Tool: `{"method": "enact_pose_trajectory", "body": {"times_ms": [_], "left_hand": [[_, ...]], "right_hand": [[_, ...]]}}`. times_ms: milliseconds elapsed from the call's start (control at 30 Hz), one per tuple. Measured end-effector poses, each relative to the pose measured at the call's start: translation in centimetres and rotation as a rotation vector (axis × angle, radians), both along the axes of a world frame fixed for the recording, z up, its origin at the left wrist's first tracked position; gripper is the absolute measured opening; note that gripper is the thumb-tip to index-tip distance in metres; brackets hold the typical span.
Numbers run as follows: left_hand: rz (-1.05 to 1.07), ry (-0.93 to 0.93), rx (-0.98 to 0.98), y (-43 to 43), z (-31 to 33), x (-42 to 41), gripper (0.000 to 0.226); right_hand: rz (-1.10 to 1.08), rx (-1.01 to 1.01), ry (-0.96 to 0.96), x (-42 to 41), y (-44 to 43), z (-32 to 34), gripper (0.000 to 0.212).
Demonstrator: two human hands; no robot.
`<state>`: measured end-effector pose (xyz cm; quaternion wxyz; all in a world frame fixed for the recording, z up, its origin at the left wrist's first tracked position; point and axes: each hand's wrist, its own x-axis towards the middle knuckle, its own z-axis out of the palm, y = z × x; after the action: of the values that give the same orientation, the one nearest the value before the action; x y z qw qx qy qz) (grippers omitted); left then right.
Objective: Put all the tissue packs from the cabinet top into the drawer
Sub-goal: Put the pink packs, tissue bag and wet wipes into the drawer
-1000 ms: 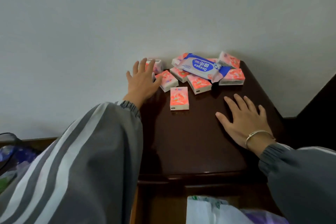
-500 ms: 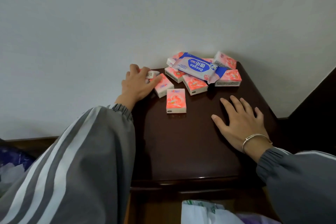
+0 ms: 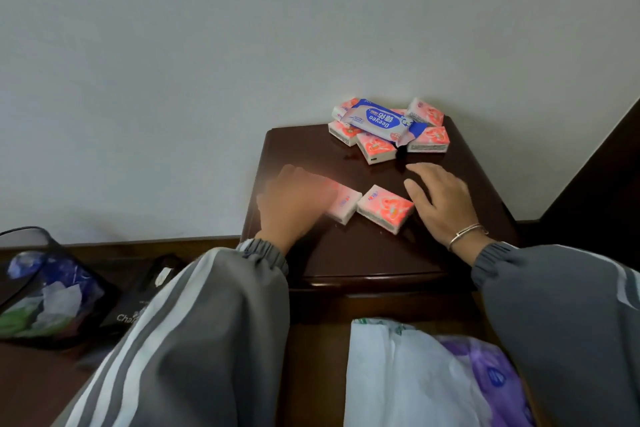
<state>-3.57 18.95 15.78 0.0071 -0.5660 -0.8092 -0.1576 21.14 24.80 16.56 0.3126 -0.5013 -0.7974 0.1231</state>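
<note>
Two pink tissue packs lie mid-top on the dark wooden cabinet (image 3: pixel 363 253). My left hand (image 3: pixel 294 204), blurred by motion, curls over the left pack (image 3: pixel 343 206) and holds it. The other pack (image 3: pixel 386 208) lies just right of it, and my right hand (image 3: pixel 443 204) rests flat beside it with relaxed fingers, thumb against its right end. At the back by the wall sits a pile of several pink packs (image 3: pixel 375 147) with a blue-and-white wipes pack (image 3: pixel 379 121) on top. The open drawer (image 3: pixel 311 374) shows below the cabinet's front edge.
A white plastic bag (image 3: pixel 398 374) and a purple pack (image 3: pixel 491 378) lie in the drawer. On the floor at left stand a black mesh wastebasket (image 3: pixel 41 288) and a black bag (image 3: pixel 138 305). A plain wall rises right behind the cabinet.
My left hand has pulled a pack from the back left corner toward the front middle. The single pack has shifted and turned. My right hand moved up beside it. The view tilted down.
</note>
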Motion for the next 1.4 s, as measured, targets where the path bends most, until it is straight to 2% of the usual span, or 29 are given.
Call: {"method": "enact_pose_trajectory", "body": {"times_ms": [67, 100, 200, 267, 333, 433, 700, 800, 900, 1033, 1100, 1167, 1267, 1400], "left_hand": [[0.037, 0.016, -0.013, -1.7, 0.0, 1.4, 0.069], [0.056, 0.031, -0.016, -2.5, -0.1, 2.1, 0.069], [0.113, 0.063, -0.003, -4.6, -0.1, 3.3, 0.063], [0.12, 0.044, -0.003, -5.7, 0.1, 3.3, 0.055], [0.092, 0.044, -0.018, -6.9, 0.1, 3.2, 0.053], [0.062, 0.069, -0.019, -8.4, -0.2, 3.2, 0.057], [0.093, 0.103, 0.094, -12.0, -1.4, 3.6, 0.04], [0.11, -0.027, 0.177, -14.1, -1.0, 3.5, 0.034], [0.227, -0.269, 0.375, -17.4, -0.6, 3.3, 0.031], [0.331, -0.456, 0.577, -23.5, -1.2, 3.0, 0.031], [0.388, -0.53, 0.599, -26.2, -2.0, 3.4, 0.031], [0.442, -0.588, 0.604, -28.0, -2.7, 3.7, 0.034], [0.49, -0.654, 0.598, -29.5, -3.3, 4.0, 0.037], [0.474, -0.692, 0.602, -30.4, -3.8, 4.6, 0.034]], "right_hand": [[0.106, -0.033, 0.106, -1.4, -2.2, 0.3, 0.058], [0.133, -0.062, 0.071, -2.4, -3.4, 0.0, 0.063], [0.082, -0.11, -0.24, -4.9, -5.5, -0.7, 0.087], [0.065, -0.097, -0.409, -5.0, -5.3, -0.8, 0.095], [0.073, -0.062, -0.474, -4.5, -5.1, -1.0, 0.088], [0.032, -0.002, -0.432, -4.5, -5.7, -1.4, 0.07], [-0.044, -0.038, -0.396, -3.5, -8.5, -1.4, 0.061], [-0.032, -0.08, -0.344, -1.9, -10.4, -1.3, 0.06], [-0.02, -0.141, -0.23, -0.5, -13.8, -1.0, 0.06], [0.038, -0.265, -0.177, -0.9, -20.9, -1.4, 0.059], [0.11, -0.363, -0.275, -2.7, -24.1, -1.6, 0.056], [0.159, -0.419, -0.472, -5.0, -26.1, -1.9, 0.058], [0.137, -0.456, -0.779, -7.3, -27.2, -2.6, 0.073], [0.114, -0.459, -0.944, -6.7, -27.3, -3.9, 0.079]]}}
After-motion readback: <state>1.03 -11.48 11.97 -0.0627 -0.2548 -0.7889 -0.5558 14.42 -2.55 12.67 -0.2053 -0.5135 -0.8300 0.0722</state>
